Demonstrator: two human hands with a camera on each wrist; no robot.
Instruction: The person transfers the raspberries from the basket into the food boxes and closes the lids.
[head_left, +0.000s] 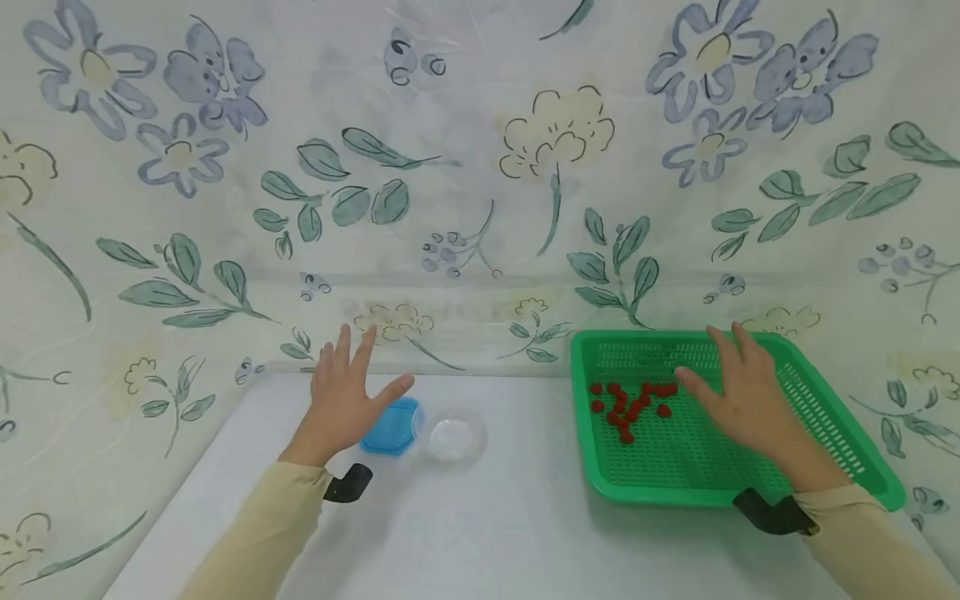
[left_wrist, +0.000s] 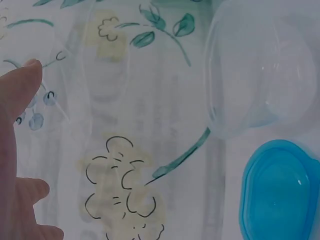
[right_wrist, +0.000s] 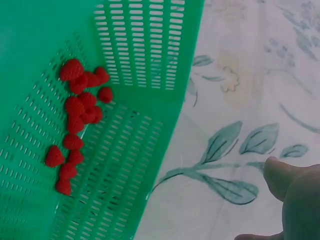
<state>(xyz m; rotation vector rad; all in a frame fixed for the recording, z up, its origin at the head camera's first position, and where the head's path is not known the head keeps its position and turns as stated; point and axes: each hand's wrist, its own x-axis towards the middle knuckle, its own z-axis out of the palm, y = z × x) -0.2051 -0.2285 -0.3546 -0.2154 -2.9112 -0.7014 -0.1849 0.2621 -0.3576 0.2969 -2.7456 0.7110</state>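
My left hand [head_left: 341, 412] is held with fingers spread above the left of the table, nearest a blue lid-like piece [head_left: 391, 427] and a clear round container [head_left: 453, 437], and holds nothing. Over the green basket [head_left: 588, 450] is my right hand [head_left: 746, 404], its fingers spread and nothing in them. Several red berries [head_left: 633, 411] lie in the basket's left part. The left wrist view shows the clear container [left_wrist: 260, 70] above the blue piece [left_wrist: 282, 195]; the right wrist view shows the berries [right_wrist: 75, 106] inside the basket [right_wrist: 172, 107].
A white table [head_left: 510, 517] carries all these things. Behind it hangs a floral-patterned sheet [head_left: 465, 108], which also spreads past the table's left side. The basket's raised rim stands at the table's right.
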